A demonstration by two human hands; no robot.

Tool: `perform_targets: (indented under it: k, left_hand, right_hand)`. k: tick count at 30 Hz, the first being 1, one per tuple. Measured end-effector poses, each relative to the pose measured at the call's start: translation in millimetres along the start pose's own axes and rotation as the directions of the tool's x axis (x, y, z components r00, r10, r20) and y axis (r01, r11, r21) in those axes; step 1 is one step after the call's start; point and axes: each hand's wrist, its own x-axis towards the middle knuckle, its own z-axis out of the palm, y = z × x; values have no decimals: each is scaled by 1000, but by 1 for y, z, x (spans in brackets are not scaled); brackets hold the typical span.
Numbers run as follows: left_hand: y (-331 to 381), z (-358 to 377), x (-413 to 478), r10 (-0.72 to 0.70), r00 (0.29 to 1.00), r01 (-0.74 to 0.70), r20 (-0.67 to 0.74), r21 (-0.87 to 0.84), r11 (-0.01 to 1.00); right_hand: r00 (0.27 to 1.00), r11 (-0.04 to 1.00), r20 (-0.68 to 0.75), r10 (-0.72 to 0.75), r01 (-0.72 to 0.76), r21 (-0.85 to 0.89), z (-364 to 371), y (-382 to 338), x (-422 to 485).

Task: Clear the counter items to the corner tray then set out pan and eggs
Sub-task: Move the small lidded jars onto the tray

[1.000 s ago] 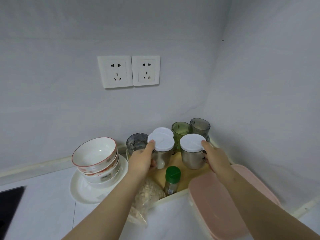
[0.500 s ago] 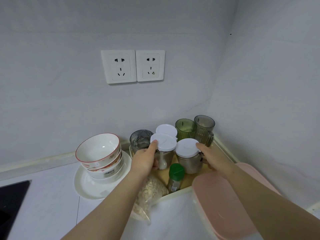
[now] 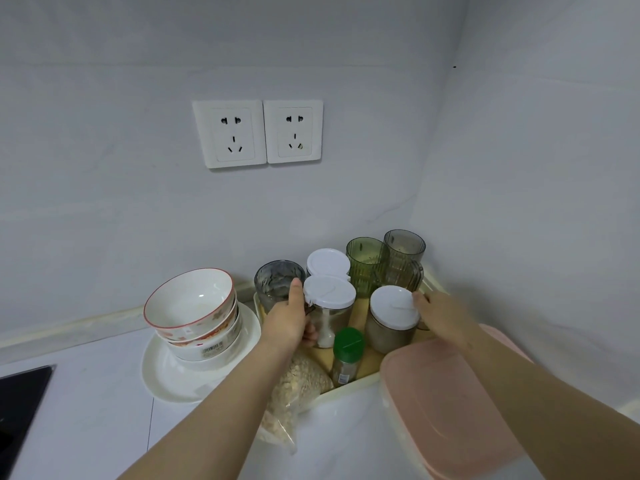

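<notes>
Corner tray (image 3: 349,386) is packed and jammed against both walls. Left hand (image 3: 287,323) grips the left jar (image 3: 329,308), fingers curled round its body. Right hand (image 3: 440,313) holds the right jar (image 3: 391,323), thumb on its lid. Both jars stand upright mid-tray, long axis vertical. Pink box (image 3: 450,410) crowds the tray's right front edge, and the oat bag (image 3: 298,386) hangs over the front rim. Open worktop (image 3: 86,393) only to the left.

In the corner tray (image 3: 349,388) stand jars (image 3: 327,263) and cups (image 3: 367,261); stacked bowls (image 3: 190,299) sit on a plate (image 3: 173,379) left of it, a lidded box (image 3: 450,403) front right
</notes>
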Motion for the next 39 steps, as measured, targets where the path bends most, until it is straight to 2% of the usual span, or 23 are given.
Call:
perform_targets:
  k: [5,9,13,17,20,25,27,33,39]
  left_hand:
    - [0,2,3,-29,999,25,45,77,997]
    - [-3,3,6,-103,983,80,153,153,985]
    - [-4,2,6,-146,951,79,274,240,968]
    - [3,3,4,-125,929,63,347,185,981]
    - [5,3,5,-124,939,56,320,215,975]
    - [-3,8,12,-121,973,69,198,252,965]
    - [-4,13,13,-107,979,62,175,247,967]
    - [-2,19,12,-108,970,47,218,269,962]
    - [4,31,8,-102,953,41,285,213,976]
  right_hand:
    - [977,998,-210,-30,18,-58,10,2,-3]
    - [983,984,-50,-179,180,7,17,-10,-3]
    - [982,983,37,-183,183,-17,20,-12,0]
    - [979,978,67,-193,197,-70,20,-10,0]
    - [979,977,52,-199,202,-65,20,-8,0]
    - [978,966,-20,-208,203,-160,19,-10,-1]
    - [983,975,-42,-181,174,-138,18,-9,0]
    - [989,976,-63,-133,120,-180,14,0,4]
    - [992,986,-104,-65,48,-157,7,11,10]
